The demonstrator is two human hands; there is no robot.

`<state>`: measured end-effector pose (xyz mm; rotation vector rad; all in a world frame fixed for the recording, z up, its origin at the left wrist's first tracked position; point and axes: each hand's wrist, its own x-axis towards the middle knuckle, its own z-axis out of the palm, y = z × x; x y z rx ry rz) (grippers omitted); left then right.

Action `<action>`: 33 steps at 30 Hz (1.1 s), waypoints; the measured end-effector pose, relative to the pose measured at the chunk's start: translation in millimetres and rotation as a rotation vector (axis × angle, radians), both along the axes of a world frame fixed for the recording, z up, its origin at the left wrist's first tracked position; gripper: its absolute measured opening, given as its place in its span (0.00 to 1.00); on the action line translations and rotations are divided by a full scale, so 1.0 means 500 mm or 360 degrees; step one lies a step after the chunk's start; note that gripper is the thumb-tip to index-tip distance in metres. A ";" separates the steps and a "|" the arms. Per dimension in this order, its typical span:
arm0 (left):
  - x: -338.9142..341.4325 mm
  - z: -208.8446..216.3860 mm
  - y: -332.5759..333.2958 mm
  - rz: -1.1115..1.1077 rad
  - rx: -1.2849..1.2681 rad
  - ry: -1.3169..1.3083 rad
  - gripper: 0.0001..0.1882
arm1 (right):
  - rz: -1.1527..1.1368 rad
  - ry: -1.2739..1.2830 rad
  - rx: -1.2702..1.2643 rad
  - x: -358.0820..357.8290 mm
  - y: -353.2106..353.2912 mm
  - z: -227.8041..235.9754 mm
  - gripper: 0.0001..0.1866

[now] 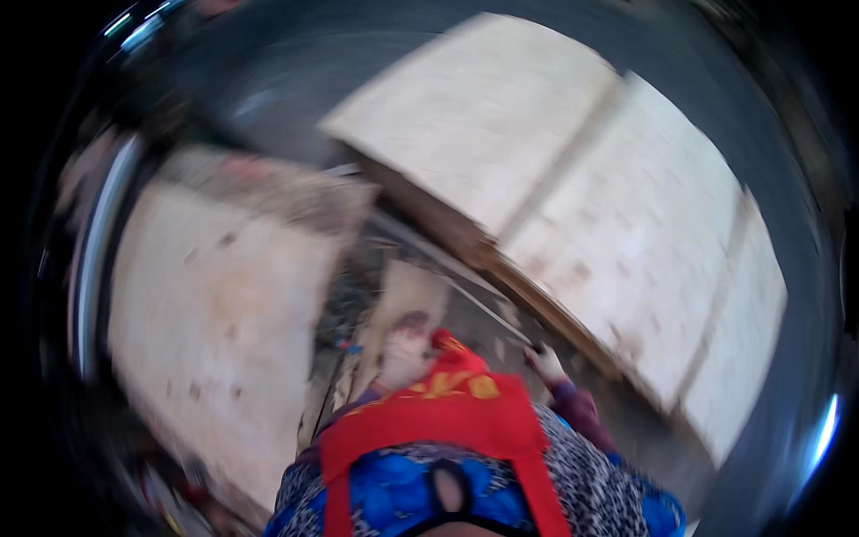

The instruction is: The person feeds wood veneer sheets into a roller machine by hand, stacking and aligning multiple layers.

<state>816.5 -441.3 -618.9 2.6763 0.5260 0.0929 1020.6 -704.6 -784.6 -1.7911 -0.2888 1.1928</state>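
My left hand (pixel 407 356) is low in front of me, beside the red apron (pixel 447 407) with yellow marks. Motion smears its fingers, and a dark patch shows at their tips. A strip of pale wood (pixel 407 291) lies just beyond it. To the right, my right hand (pixel 546 364) hangs near the edge of a stack of pale wood sheets (pixel 573 170), apart from it. Its fingertips look dark too. A thin pale line (pixel 488 309) runs up to them; whether it is a stick in the hand or something on the floor, I cannot tell.
Another pale wood sheet pile (pixel 224 304) stands on the left, with stained spots on top. Between the two piles is a narrow gap with scraps on the dark floor (pixel 483 336). A long bright metal bar or tube (pixel 98 259) stands at the far left.
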 end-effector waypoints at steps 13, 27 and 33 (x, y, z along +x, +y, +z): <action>0.116 0.112 0.054 -0.1056 -0.0369 0.0104 0.31 | -0.1949 0.0340 -0.0367 -0.343 -0.220 0.242 0.14; 0.273 0.038 -0.336 -0.1945 -0.0022 0.0657 0.27 | -0.2354 0.0589 -0.0463 -0.848 -0.436 0.153 0.17; 0.319 -0.022 -0.646 -0.1817 0.0068 0.0712 0.27 | -0.2141 0.0116 -0.0440 -0.889 -0.678 0.002 0.19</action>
